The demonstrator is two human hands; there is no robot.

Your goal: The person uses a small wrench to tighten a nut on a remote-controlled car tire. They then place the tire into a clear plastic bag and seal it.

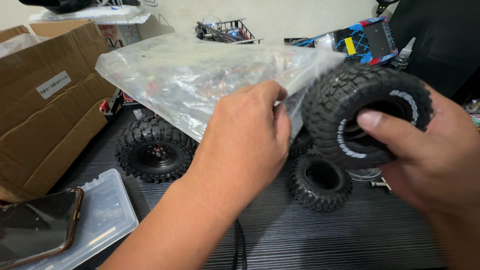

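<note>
The knobby tyre (367,117) is up off the desk (320,235), gripped in the right hand (430,155), whose thumb lies across its hub opening. Just beside it, the left hand (245,145) pinches the edge of a clear bag (200,75). Below lie a loose tyre (320,182) and a mounted wheel (155,150). Left: box (45,100), plastic case (107,215), phone (37,227).

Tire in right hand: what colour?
Black tire with white sidewall markings; head view shows it.
</note>
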